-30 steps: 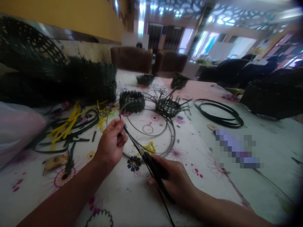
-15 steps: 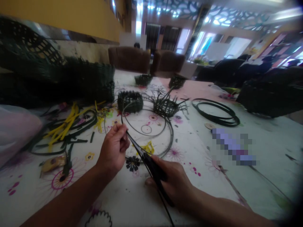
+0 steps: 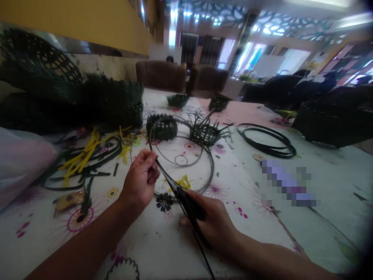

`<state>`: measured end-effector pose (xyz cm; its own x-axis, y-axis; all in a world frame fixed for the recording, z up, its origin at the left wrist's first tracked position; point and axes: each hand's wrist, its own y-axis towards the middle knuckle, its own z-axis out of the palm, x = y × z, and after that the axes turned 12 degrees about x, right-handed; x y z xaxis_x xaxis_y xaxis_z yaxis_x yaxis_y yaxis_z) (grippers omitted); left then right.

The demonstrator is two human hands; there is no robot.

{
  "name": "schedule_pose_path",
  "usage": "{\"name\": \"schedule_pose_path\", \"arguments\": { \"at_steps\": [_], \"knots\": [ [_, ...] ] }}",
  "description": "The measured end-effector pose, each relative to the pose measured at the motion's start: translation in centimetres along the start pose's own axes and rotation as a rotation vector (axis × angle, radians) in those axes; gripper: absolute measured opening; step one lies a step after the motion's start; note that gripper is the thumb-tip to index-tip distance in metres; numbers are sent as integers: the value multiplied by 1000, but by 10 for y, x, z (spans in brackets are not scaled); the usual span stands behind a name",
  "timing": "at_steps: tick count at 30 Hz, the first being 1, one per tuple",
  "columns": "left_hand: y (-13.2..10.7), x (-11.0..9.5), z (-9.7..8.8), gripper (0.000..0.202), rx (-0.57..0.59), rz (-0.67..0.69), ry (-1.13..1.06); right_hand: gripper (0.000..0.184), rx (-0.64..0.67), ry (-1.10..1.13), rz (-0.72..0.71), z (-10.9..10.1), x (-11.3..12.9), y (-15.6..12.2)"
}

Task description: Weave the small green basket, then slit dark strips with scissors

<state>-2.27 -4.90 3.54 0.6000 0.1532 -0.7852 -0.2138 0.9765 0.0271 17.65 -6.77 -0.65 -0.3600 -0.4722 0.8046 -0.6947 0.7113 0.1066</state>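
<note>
Between thumb and fingers, my left hand pinches a thin dark strip. The strip runs down past the blades and on toward the bottom edge, and beyond my left fingers it appears to curve off into a loose coil on the table. Black-handled scissors are gripped in my right hand, which is closed around the handles. The blades point up and left along the strip, their tips close to my left fingertips. Whether the blades touch the strip I cannot tell.
Woven dark green baskets stand beyond my hands, one with loose strip ends. Larger baskets are stacked at left. Yellow strips lie left, a green coil right. A plastic bag sits at the left edge.
Both hands hold nearly the same pose, with the scissors and strip almost unmoved. The whole view has shifted slightly.
</note>
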Motion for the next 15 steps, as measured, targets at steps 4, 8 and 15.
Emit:
{"name": "schedule_pose_path", "arguments": {
  "at_steps": [4,8,15],
  "knots": [
    [-7,3,6,20,-14,-26,9,41,-19,-22,-19,1,-3,0],
    [-9,4,6,18,6,-20,7,40,-38,-45,-37,2,-6,-1],
    [-9,5,5,18,-5,-19,1,34,7,2,-15,4,-7,-2]
  ]
}}
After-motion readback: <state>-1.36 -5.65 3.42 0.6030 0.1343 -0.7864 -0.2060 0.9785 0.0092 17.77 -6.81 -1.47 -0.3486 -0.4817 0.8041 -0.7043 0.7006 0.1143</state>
